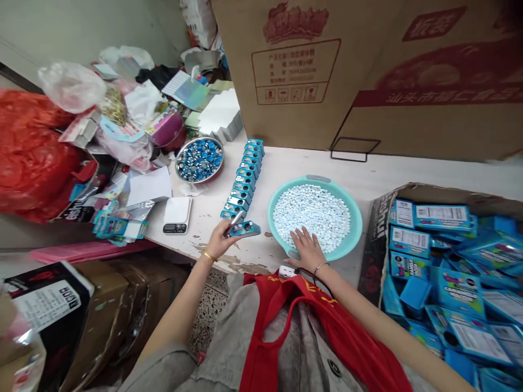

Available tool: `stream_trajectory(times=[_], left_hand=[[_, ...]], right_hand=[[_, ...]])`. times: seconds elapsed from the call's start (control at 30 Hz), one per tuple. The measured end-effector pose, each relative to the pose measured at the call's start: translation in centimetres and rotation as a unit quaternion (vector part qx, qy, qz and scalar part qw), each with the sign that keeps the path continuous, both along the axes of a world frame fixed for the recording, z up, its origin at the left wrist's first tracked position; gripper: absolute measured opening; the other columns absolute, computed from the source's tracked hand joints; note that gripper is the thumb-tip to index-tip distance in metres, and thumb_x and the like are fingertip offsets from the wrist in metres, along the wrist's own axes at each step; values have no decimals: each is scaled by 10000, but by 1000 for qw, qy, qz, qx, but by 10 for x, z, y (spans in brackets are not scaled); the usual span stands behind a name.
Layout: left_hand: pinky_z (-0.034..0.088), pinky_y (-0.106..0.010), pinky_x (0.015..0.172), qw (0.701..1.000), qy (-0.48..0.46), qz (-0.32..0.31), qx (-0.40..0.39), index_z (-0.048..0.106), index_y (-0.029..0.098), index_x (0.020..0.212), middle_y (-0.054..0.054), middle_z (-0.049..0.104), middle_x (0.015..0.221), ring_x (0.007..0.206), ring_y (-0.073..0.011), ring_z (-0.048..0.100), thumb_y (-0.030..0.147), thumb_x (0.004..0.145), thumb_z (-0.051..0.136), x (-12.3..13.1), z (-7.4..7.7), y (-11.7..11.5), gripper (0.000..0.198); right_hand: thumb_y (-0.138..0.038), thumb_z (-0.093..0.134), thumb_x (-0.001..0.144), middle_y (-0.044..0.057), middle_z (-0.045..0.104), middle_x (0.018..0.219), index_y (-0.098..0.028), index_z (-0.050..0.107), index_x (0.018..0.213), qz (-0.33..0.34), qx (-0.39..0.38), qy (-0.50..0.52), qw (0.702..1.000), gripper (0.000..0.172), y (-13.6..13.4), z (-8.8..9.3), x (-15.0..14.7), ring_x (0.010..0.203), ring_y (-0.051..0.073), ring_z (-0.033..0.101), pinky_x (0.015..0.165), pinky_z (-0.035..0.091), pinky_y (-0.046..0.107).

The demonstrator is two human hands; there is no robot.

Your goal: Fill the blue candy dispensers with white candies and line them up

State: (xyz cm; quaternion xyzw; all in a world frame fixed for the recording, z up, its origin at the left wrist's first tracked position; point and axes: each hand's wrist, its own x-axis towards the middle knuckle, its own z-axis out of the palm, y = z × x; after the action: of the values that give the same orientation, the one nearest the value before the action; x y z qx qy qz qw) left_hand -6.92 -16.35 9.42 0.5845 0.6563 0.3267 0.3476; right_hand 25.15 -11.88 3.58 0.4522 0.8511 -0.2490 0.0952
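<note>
Left hand [219, 242]: fingers closed about one end of a small blue box [247, 230], with a shiny metal piece [236, 219], too small to identify, at the thumb side; position, over the table's chipped front edge. Right hand [309, 251]: fingers loosely spread and flat on white pellets [312, 212], palm over the near rim of a turquoise basin [357, 223]; whether any pellet was gripped could not be told. Held box: left of the basin, apart from its rim, at the near end of a single-file row of blue boxes [244, 181], round dark holes showing. Between row and basin lay a bare strip of table [286, 158], widening toward the back. Left of the row: a metal bowl [219, 173] of blue and silver caps [200, 159], and nearer, a white scale [177, 215] close to the table's edge, with open surface between scale and row. Right of the basin: a narrow gap, then an open carton [373, 245] heaped with blue packs [457, 288], the right forearm passing near its front corner. Behind: a tall carton [302, 125] walling off the far side, a black wire frame [349, 160] at its foot. Far left: stacked white cards [220, 111], clear bags [73, 87] and a red bag [28, 152], crowding that end.
</note>
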Motion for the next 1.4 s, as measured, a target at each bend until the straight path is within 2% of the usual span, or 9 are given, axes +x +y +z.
stream_trajectory(times=[0.2, 0.3, 0.4, 0.53, 0.67, 0.87, 1.1, 1.27, 1.4], left_hand=[[434, -266, 675, 994, 85, -20, -66, 627, 171, 931, -25, 537, 855, 737, -148, 506, 310, 727, 707, -69, -45, -13, 259], [469, -279, 675, 994, 92, -3, -60, 607, 171, 1002, -42, 555, 919, 725, -146, 525, 261, 703, 685, -79, -61, -6, 322], [481, -284, 645, 991, 97, 87, -4, 538, 152, 1140, -72, 547, 1026, 677, -125, 514, 291, 668, 705, -76, -65, -10, 519], [422, -243, 550, 976, 40, 212, -3, 575, 160, 999, 9, 534, 753, 566, -104, 449, 426, 685, 691, -32, -63, -16, 428], [369, -210, 468, 936, -232, 189, -184, 567, 165, 829, 12, 573, 650, 507, -90, 475, 494, 606, 717, 56, -58, 5, 425], [303, -179, 372, 922, -297, 170, -178, 431, 199, 841, 81, 517, 580, 359, -53, 416, 528, 625, 681, 148, -43, 66, 466], [216, -151, 318, 889, -393, 189, -141, 369, 212, 750, 139, 384, 448, 312, -46, 368, 359, 552, 723, 178, 7, 109, 432], [248, -146, 327, 884, -426, 161, -106, 353, 214, 744, 150, 385, 474, 329, -37, 386, 268, 507, 751, 186, 30, 123, 466], [235, -142, 322, 887, -408, 161, -141, 371, 210, 740, 141, 404, 456, 334, -40, 386, 259, 503, 732, 186, 22, 109, 434]], right_hand=[[-192, 607, 724, 137, 200, 1585, -178, 219, 1506, 16, 15, -3, 1000, 874, -9, -4, -11, 1477, 347, 60, 1160, 178, 578], [-85, 555, 689, 125, 82, 1609, -210, 89, 1529, 11, 11, 46, 999, 969, -11, -7, -5, 1479, 348, -17, 1140, 257, 560], [-22, 518, 671, 118, 12, 1614, -236, 10, 1532, 3, 6, 66, 998, 1022, -8, -4, 10, 1474, 342, -77, 1130, 281, 556], [-22, 545, 658, 154, 24, 1607, -198, 68, 1531, 15, -12, 53, 998, 1011, 1, 5, 36, 1471, 350, -87, 1135, 251, 579], [-17, 565, 653, 190, 57, 1598, -147, 161, 1517, 34, -13, 45, 998, 963, 2, 7, 42, 1473, 346, -75, 1143, 229, 581], [28, 484, 626, 178, 167, 1584, -143, 248, 1491, -6, -4, 86, 996, 912, 10, 30, 46, 1482, 322, -17, 1135, 242, 596], [-30, 474, 618, 123, 237, 1572, -150, 138, 1518, -65, -23, 224, 972, 968, 44, 85, 71, 1482, 265, 115, 1191, 210, 500], [-65, 513, 643, 151, 203, 1576, -119, 104, 1517, -121, -4, 249, 961, 966, 47, 87, 67, 1474, 259, 150, 1195, 211, 465], [-61, 539, 674, 159, 165, 1584, -132, 157, 1513, -104, -7, 196, 975, 924, 34, 82, 65, 1485, 287, 49, 1175, 231, 495]])
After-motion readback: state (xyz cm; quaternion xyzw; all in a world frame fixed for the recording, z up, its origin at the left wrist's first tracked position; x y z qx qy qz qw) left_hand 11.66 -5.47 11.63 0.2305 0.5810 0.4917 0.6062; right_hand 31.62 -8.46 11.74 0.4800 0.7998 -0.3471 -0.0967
